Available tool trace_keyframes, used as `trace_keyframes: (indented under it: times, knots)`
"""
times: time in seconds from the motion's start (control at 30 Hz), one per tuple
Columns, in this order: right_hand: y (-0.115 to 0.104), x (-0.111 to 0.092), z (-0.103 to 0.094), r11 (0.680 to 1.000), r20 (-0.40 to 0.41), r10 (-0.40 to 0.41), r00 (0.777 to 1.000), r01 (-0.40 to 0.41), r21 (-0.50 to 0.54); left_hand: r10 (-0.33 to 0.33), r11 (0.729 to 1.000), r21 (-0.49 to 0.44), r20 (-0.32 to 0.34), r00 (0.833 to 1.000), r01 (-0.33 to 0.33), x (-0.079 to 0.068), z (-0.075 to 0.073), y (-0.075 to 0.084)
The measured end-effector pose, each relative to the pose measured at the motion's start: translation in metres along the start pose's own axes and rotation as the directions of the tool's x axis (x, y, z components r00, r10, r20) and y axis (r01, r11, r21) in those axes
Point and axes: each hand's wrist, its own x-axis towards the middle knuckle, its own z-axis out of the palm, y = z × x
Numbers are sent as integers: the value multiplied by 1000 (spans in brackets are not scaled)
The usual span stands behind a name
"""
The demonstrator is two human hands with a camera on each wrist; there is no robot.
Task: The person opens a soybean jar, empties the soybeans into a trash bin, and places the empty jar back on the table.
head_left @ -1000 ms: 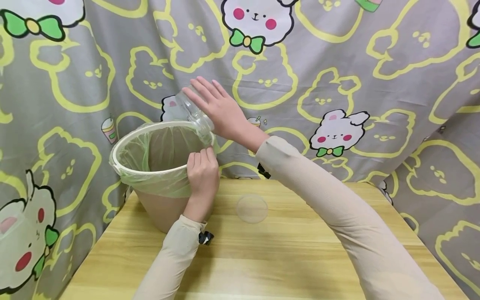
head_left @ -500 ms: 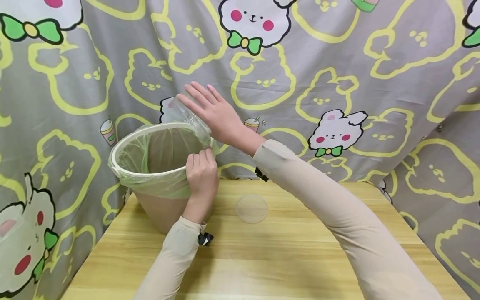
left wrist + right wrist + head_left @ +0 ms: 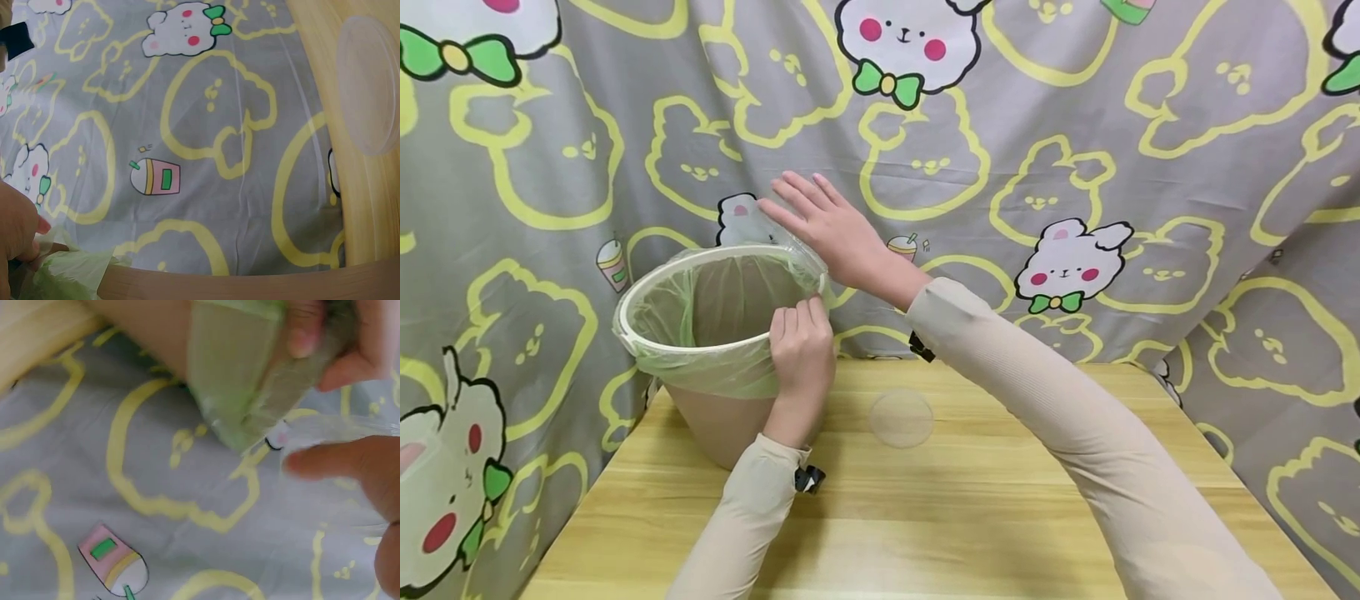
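Note:
A brownish trash bin [image 3: 715, 425] with a pale rim and a green liner bag [image 3: 707, 377] folded over it stands at the table's left. My left hand [image 3: 803, 350] grips the near right part of the rim, fingers curled over it and the bag. Above the far right side of the rim, my right hand [image 3: 838, 237] holds a clear plastic container [image 3: 325, 509], its fingers long across the top and its thumb against the side. The container is tilted against the rim and mostly hidden by the hand in the head view. A clear round lid [image 3: 901, 418] lies on the table.
The wooden table [image 3: 985, 500] extends right of the bin, with its far edge close to a grey curtain [image 3: 940, 196] printed with bears and rabbits. The curtain also hangs along both sides. The bin reaches close to the left curtain.
My right hand has lowered a little, and the clear container has turned so less of it shows in the head view. My left hand keeps its grip on the rim.

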Motion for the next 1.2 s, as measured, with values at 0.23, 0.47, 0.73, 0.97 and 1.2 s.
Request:
trace_keyframes:
  times: [0.23,0.47,0.73,0.97,1.2]
  knots:
    - [3,-3,1,1000,-11,-4,1000,4,28,-6,1000,3,-17,1000,7,0,2,1]
    - [22,-14,-8,977,1,120,993,-118,180,-4,1000,-5,-18,1000,3,0,1,2]
    - [61,-58,-24,765,186,382,905,-422,486,-3,1000,-6,-27,1000,3,-2,2,1]
    - [85,-127,-7,456,281,562,778,-575,679,-8,1000,-11,-26,1000,8,-1,3,1]
    - [83,-205,18,210,428,637,641,-679,703,-19,1000,-24,-27,999,19,-2,3,2]
